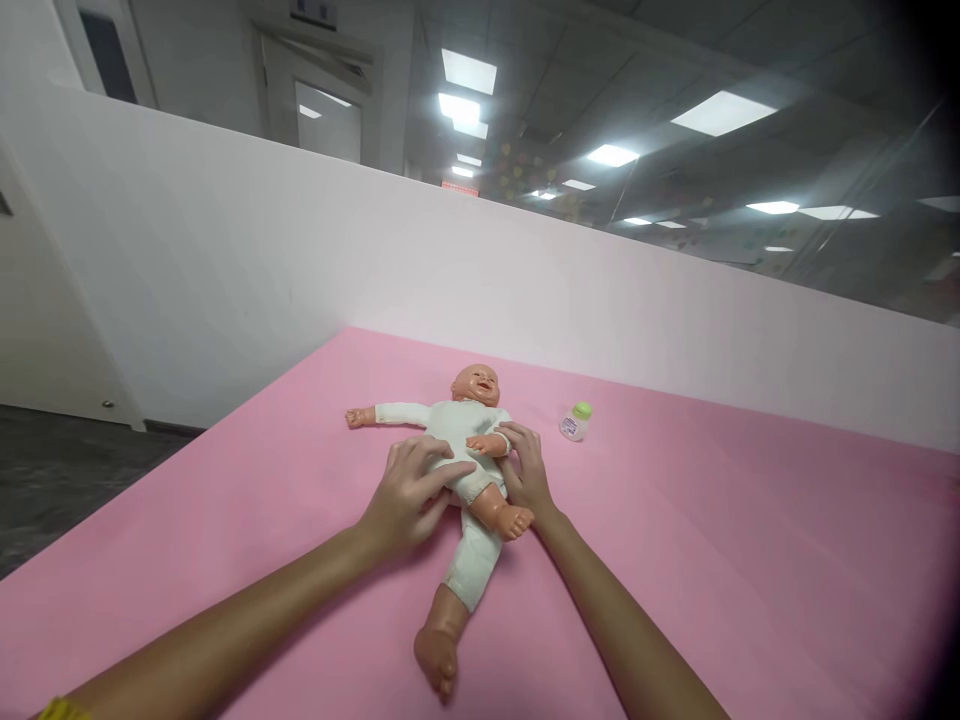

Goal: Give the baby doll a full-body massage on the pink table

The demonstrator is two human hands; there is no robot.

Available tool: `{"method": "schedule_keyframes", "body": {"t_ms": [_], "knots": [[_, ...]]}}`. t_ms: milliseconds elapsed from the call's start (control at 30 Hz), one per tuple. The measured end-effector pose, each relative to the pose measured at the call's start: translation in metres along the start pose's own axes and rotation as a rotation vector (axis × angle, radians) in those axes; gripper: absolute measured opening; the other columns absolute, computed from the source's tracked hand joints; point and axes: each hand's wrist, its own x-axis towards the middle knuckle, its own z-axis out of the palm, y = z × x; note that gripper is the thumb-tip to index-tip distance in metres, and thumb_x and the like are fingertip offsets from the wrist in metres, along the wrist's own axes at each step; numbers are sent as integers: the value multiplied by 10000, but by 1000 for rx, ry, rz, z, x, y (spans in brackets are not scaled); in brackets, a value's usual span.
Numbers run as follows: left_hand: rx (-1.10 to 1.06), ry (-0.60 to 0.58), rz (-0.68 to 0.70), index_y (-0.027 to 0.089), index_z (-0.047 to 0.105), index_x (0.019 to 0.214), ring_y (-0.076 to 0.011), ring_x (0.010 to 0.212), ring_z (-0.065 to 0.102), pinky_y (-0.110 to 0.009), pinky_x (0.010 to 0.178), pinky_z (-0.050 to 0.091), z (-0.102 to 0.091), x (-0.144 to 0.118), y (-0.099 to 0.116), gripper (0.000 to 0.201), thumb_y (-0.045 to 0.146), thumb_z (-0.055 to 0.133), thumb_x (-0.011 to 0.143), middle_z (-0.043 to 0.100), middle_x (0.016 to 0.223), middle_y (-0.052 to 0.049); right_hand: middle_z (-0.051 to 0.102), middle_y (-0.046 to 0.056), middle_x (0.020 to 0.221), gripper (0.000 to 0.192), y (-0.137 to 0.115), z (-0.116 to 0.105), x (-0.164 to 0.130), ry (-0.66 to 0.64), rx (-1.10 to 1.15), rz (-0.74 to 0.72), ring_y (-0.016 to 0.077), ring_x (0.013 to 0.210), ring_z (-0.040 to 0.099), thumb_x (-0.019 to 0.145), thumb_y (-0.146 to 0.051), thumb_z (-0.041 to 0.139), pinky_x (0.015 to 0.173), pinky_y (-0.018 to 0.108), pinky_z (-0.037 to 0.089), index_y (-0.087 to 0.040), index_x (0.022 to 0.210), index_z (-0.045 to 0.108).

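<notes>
Head view is showing your left hand (409,495) lying flat on the doll (457,455), fingers spread over its belly, while your right hand (525,465) is pressing against its side, clasping nothing. Beyond your right hand, a small bottle (575,422) is standing on the pink mat (712,560).

A peach-toned doll (465,450) in a plain white suit lies on pink bedding (712,540) near a green-capped bottle (576,421).

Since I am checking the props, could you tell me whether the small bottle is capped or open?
Capped: the small bottle stands upright on the pink surface with its green cap on top, apart from the doll.
</notes>
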Motion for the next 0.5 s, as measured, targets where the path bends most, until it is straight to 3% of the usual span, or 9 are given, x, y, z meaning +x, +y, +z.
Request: {"method": "schedule_keyframes", "body": {"t_ms": [267,500], "knots": [[-41,-22,-22,258,627,1188,-293,1206,502,-504,1002,402,-2,-1,2,450,0,464,858,574,1250,-97,639,87,1266,273,-4,-3,2,12,72,105,282,1192,554,1030,-343,489,982,501,501,-288,1261,625],[-21,0,-17,304,646,1269,-264,1112,543,-459,957,440,-1,1,0,459,50,534,903,592,1224,-82,618,67,1304,312,1,-3,0,-11,35,-20,292,1258,527,981,-263,548,1079,542,451,-321,1272,647]]}}
